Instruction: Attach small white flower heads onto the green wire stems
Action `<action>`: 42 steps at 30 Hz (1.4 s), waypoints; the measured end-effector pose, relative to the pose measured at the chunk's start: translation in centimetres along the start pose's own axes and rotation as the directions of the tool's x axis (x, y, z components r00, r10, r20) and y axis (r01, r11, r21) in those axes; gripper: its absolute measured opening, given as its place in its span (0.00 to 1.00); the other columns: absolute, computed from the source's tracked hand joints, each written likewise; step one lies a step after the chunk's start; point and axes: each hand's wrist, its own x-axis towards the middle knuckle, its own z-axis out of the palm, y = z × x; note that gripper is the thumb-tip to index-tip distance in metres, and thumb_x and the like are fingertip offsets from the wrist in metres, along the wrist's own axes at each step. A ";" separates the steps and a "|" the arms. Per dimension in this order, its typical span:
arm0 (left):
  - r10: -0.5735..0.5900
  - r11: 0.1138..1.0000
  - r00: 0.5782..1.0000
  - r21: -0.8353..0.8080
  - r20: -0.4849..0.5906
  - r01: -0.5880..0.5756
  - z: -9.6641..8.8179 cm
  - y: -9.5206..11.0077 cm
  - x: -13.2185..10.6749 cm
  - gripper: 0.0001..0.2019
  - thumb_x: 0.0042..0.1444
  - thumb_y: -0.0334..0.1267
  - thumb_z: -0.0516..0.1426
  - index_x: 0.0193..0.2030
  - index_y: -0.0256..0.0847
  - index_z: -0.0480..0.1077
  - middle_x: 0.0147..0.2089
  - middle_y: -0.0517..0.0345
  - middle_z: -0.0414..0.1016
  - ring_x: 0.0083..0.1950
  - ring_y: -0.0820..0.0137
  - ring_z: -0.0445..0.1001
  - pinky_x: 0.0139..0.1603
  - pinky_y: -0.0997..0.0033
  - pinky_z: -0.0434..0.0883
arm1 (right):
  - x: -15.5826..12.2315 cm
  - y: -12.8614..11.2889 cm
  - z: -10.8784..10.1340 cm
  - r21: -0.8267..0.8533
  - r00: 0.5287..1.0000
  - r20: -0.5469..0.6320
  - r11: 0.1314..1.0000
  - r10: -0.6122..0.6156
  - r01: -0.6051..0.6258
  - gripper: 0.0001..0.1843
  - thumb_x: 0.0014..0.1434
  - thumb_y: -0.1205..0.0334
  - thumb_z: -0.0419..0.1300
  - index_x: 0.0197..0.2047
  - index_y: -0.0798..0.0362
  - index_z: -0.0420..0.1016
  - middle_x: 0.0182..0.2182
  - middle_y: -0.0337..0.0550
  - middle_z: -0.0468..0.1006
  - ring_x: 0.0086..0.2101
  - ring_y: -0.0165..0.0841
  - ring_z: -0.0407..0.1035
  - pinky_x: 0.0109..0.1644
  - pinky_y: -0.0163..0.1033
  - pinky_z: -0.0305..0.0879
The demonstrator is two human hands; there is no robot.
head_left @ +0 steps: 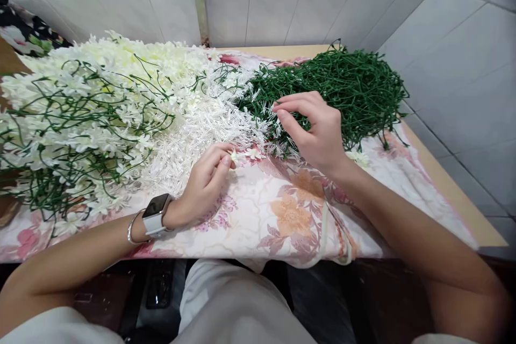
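Note:
My left hand (207, 183), with a watch on its wrist, is closed in a pinch on a small white artificial flower (233, 158) just above the cloth. My right hand (312, 126) is raised at the front of a heap of green plastic stems (355, 86). Its thumb and fingertips come together, and whatever is between them is too small to make out. Between the hands and the heaps lies a pile of thin white plastic pieces (201, 129). Another loose white flower (253, 153) rests on the cloth between my hands.
White flower heads (121, 64) are heaped at the back left, with flowers on green stems (80, 129) in front. A floral cloth (250, 215) covers the wooden table (455, 199). Tiled walls (278, 16) stand behind and to the right.

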 end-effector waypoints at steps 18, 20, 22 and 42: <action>0.066 0.996 0.994 0.061 0.081 -0.071 0.0 0.0 0.0 0.10 0.65 0.38 0.46 0.37 0.39 0.66 0.38 0.55 0.70 0.43 0.70 0.67 0.46 0.70 0.63 | -1.0 -2.2 0.3 0.307 0.918 0.388 0.951 -0.081 -0.046 0.06 0.59 0.67 0.56 0.32 0.55 0.73 0.36 0.45 0.76 0.38 0.31 0.70 0.45 0.38 0.64; 0.053 0.997 0.997 0.060 0.060 -0.057 0.0 -0.2 0.0 0.11 0.65 0.38 0.46 0.35 0.39 0.65 0.36 0.56 0.68 0.40 0.71 0.66 0.42 0.71 0.63 | -1.2 -2.2 0.4 0.293 0.933 0.319 0.954 -0.164 0.067 0.04 0.58 0.68 0.57 0.33 0.56 0.73 0.38 0.47 0.75 0.41 0.32 0.69 0.47 0.39 0.64; 0.058 0.996 0.997 0.058 0.048 -0.061 0.1 -0.2 0.1 0.11 0.65 0.38 0.46 0.33 0.39 0.65 0.35 0.57 0.67 0.39 0.71 0.66 0.42 0.71 0.62 | -1.3 -2.3 0.6 0.281 0.924 0.292 0.945 -0.249 0.166 0.04 0.57 0.67 0.58 0.35 0.56 0.73 0.35 0.47 0.75 0.39 0.33 0.69 0.45 0.40 0.65; -0.026 0.997 0.999 -0.070 0.040 0.029 0.1 -0.2 0.1 0.16 0.66 0.42 0.44 0.36 0.39 0.69 0.37 0.56 0.70 0.42 0.70 0.69 0.47 0.68 0.64 | -2.1 -2.1 1.6 0.461 0.965 0.261 0.880 -0.011 -0.115 0.03 0.56 0.69 0.59 0.32 0.54 0.74 0.29 0.39 0.74 0.32 0.28 0.68 0.39 0.36 0.64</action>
